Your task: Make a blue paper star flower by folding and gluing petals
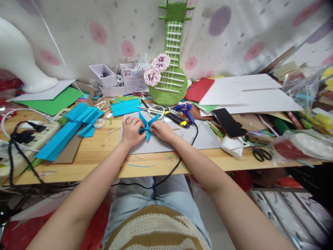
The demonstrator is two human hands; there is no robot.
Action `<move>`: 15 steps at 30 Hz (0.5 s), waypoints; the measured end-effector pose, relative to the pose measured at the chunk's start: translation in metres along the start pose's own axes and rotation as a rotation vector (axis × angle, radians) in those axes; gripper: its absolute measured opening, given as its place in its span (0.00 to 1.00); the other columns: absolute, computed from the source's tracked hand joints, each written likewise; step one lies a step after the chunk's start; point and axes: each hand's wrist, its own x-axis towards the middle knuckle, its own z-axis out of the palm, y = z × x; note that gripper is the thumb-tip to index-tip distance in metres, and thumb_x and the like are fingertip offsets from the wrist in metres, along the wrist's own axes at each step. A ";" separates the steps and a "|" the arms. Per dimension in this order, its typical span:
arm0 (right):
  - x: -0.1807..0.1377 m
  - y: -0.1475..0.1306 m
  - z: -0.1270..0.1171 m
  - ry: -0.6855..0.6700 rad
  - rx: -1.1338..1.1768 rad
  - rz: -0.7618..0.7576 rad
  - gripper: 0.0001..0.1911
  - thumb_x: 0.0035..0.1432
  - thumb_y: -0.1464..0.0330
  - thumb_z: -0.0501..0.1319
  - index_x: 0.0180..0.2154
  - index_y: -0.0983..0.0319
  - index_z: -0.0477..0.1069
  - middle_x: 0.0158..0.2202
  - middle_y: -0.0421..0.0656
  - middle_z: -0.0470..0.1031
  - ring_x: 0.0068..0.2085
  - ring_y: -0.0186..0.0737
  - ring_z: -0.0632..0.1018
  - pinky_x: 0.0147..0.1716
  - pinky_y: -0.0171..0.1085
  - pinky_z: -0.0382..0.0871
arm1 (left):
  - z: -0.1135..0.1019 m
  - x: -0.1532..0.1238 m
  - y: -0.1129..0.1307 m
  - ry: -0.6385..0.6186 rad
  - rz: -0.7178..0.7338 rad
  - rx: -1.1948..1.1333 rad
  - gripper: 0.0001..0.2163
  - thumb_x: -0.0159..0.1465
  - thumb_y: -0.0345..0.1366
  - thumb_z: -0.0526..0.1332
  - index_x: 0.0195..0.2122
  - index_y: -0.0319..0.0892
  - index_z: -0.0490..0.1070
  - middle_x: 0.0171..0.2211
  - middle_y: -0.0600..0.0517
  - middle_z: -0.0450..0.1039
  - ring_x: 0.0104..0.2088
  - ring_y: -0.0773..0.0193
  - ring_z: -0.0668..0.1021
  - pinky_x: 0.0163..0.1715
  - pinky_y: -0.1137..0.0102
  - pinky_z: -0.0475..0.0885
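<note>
A blue paper bow [147, 127] with pointed ends stands just above a grey board [166, 144] at the front of the wooden table. My left hand [134, 130] is closed around its left side, fingers curled over the paper. From the right, my right hand [162, 130] pinches the bow near its middle; the fingertips are partly hidden. Behind my hands lie white-handled scissors [156, 111], a yellow-and-black utility knife [177, 119] and a blue glue gun [186, 110], its black cord running over the table edge.
Folded blue paper strips [61, 135] lie left, beside a power strip [33, 146] and tape roll [99, 123]. A green guitar-like craft [169, 81] stands at the back. To the right are a phone [229, 122], black scissors [261, 153] and white boards [241, 93].
</note>
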 end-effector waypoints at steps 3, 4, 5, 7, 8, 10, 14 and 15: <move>0.000 -0.001 -0.001 -0.017 0.014 0.018 0.04 0.59 0.72 0.56 0.32 0.65 0.67 0.34 0.47 0.72 0.37 0.39 0.71 0.37 0.35 0.61 | -0.001 0.000 0.001 -0.008 -0.004 -0.012 0.03 0.53 0.36 0.61 0.28 0.45 0.68 0.37 0.51 0.74 0.44 0.57 0.71 0.54 0.55 0.54; -0.001 -0.001 -0.001 -0.019 0.019 0.019 0.04 0.59 0.72 0.56 0.32 0.65 0.67 0.34 0.47 0.72 0.37 0.39 0.71 0.37 0.35 0.61 | -0.001 0.000 0.001 -0.009 -0.003 -0.017 0.03 0.53 0.35 0.61 0.28 0.45 0.68 0.37 0.51 0.74 0.43 0.57 0.71 0.54 0.56 0.55; -0.001 -0.001 -0.002 -0.020 0.025 0.017 0.04 0.59 0.72 0.55 0.32 0.65 0.67 0.34 0.47 0.72 0.37 0.39 0.71 0.37 0.35 0.61 | -0.001 0.000 0.001 -0.008 -0.002 -0.022 0.02 0.53 0.35 0.61 0.27 0.45 0.67 0.36 0.51 0.74 0.43 0.57 0.71 0.54 0.56 0.55; -0.001 -0.001 -0.002 -0.018 0.040 0.012 0.04 0.59 0.72 0.55 0.33 0.64 0.67 0.34 0.47 0.72 0.37 0.38 0.71 0.37 0.35 0.61 | 0.000 -0.001 0.001 0.001 0.001 -0.031 0.02 0.53 0.33 0.61 0.27 0.44 0.67 0.36 0.52 0.74 0.42 0.58 0.71 0.53 0.56 0.56; -0.001 -0.001 -0.002 -0.017 0.047 0.011 0.04 0.59 0.72 0.55 0.33 0.64 0.67 0.34 0.46 0.72 0.37 0.38 0.71 0.38 0.35 0.61 | 0.000 -0.001 0.001 0.009 0.003 -0.034 0.02 0.53 0.33 0.61 0.27 0.44 0.67 0.35 0.52 0.74 0.42 0.58 0.72 0.52 0.57 0.56; -0.001 -0.001 -0.001 -0.017 0.056 0.013 0.04 0.59 0.72 0.55 0.33 0.64 0.68 0.34 0.46 0.72 0.37 0.38 0.71 0.38 0.35 0.61 | 0.000 0.000 0.000 0.020 0.012 -0.036 0.02 0.53 0.32 0.61 0.26 0.44 0.67 0.34 0.52 0.74 0.41 0.59 0.72 0.52 0.57 0.57; -0.001 0.000 -0.001 -0.024 0.053 0.018 0.04 0.59 0.72 0.55 0.33 0.64 0.67 0.34 0.47 0.72 0.37 0.38 0.70 0.38 0.35 0.61 | -0.002 0.001 -0.001 0.024 0.059 -0.033 0.03 0.55 0.32 0.60 0.25 0.44 0.67 0.33 0.53 0.75 0.40 0.60 0.72 0.52 0.57 0.57; -0.001 -0.001 -0.002 -0.024 0.052 0.014 0.04 0.60 0.72 0.55 0.33 0.64 0.67 0.34 0.47 0.72 0.37 0.38 0.70 0.38 0.35 0.61 | -0.003 0.001 -0.001 0.024 0.070 -0.033 0.04 0.56 0.32 0.59 0.24 0.44 0.67 0.32 0.53 0.75 0.40 0.60 0.73 0.52 0.57 0.57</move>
